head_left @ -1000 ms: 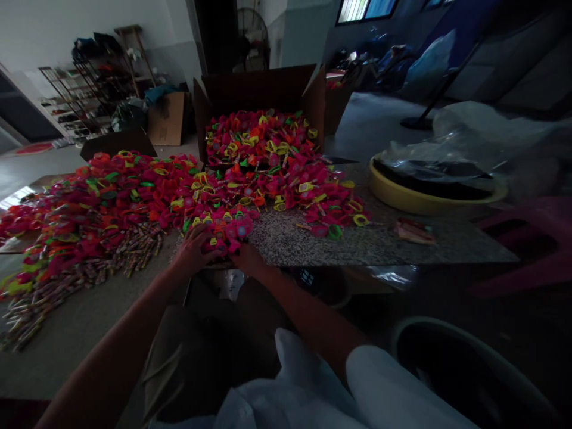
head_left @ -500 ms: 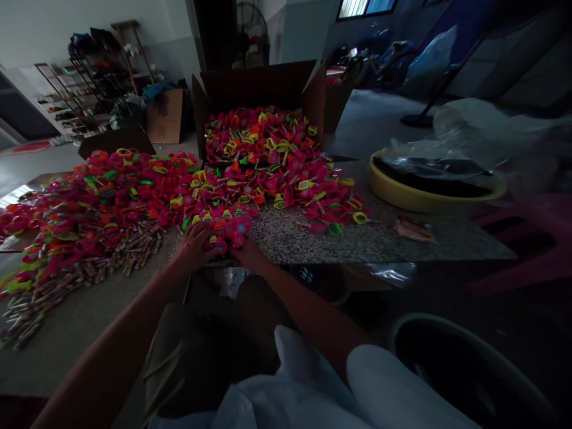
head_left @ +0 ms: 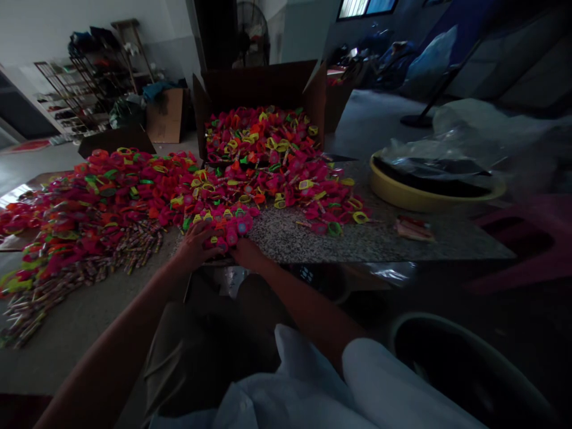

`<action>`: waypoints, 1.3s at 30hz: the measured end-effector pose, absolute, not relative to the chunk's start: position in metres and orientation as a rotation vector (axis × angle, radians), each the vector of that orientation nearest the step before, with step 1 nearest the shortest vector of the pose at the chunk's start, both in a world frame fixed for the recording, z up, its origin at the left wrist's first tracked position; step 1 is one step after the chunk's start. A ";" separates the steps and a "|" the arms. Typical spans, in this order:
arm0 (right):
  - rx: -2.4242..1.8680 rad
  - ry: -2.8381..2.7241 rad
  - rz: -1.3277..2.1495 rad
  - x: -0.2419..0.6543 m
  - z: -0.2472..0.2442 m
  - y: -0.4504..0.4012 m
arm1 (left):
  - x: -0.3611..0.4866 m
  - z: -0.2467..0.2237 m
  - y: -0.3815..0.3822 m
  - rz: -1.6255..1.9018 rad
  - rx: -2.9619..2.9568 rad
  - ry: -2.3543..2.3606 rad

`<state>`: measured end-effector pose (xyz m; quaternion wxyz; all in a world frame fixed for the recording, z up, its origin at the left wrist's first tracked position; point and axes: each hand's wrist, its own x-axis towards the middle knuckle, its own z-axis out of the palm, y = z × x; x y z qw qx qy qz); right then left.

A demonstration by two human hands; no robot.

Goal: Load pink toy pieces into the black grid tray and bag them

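Small bright toy watches in pink, yellow, orange and green lie grouped as a cluster [head_left: 227, 226] at the near edge of the speckled stone tabletop [head_left: 277, 235]. My left hand [head_left: 195, 245] rests against the cluster's left side, its fingers spread and the thumb along the near edge. At the near right of the cluster is my right hand [head_left: 246, 253], its fingers mostly hidden at the pink pieces. Behind and to the left, a large heap of similar toys [head_left: 156, 185] spreads over the table, with thin patterned sticks [head_left: 138, 247] along its front.
An open cardboard box [head_left: 259, 83] full of the toys stands behind. To the right are a yellow basin [head_left: 429, 199] with plastic film and a small packet [head_left: 413, 229]. A large tub [head_left: 469, 339] sits below right, near a pink stool [head_left: 531, 238].
The pink pieces by my right hand have shifted slightly. My right hand and sleeve have moved a little; my left hand stays almost in place.
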<state>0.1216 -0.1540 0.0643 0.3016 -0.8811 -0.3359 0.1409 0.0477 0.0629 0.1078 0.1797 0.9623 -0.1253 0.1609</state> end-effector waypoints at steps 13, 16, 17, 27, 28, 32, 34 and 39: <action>-2.461 -0.935 0.371 0.119 0.077 -0.144 | 0.049 0.097 0.067 0.538 2.713 -0.387; -2.455 -0.963 0.376 0.115 0.078 -0.149 | 0.049 0.093 0.067 0.603 2.689 -0.417; -2.422 -0.990 0.371 0.115 0.078 -0.155 | 0.049 0.091 0.068 0.621 2.685 -0.424; -2.784 -0.119 -0.022 0.193 0.079 -0.292 | 0.048 0.085 0.069 0.638 2.716 -0.411; -2.822 -0.066 0.026 0.204 0.078 -0.300 | 0.048 0.086 0.067 0.634 2.714 -0.398; -2.890 -0.026 0.148 0.220 0.070 -0.310 | 0.048 0.090 0.060 0.608 2.714 -0.367; -2.900 -0.058 0.108 0.212 0.065 -0.310 | 0.047 0.091 0.059 0.615 2.716 -0.357; -2.817 -0.137 0.092 0.166 0.056 -0.301 | 0.048 0.090 0.061 0.619 2.716 -0.378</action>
